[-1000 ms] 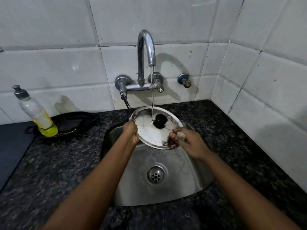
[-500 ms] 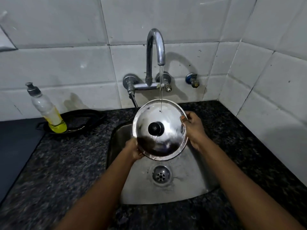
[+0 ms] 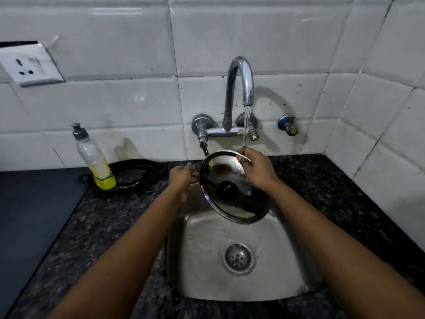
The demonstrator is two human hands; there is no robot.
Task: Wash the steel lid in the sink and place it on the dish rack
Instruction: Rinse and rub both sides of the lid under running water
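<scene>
Steel round lid [image 3: 232,199] with its black knob hangs tilted above the stainless sink [image 3: 271,268]; I see my right hand [image 3: 258,171] pinching its upper rim under the running chrome tap [image 3: 240,88], my left hand [image 3: 182,180] loosely spread just beside its edge.

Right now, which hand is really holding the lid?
The right hand, gripping the steel lid at its top rim. The left hand sits open beside it.

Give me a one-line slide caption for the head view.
Right hand tilts the steel lid under the running tap over the sink; left hand beside it.
</scene>
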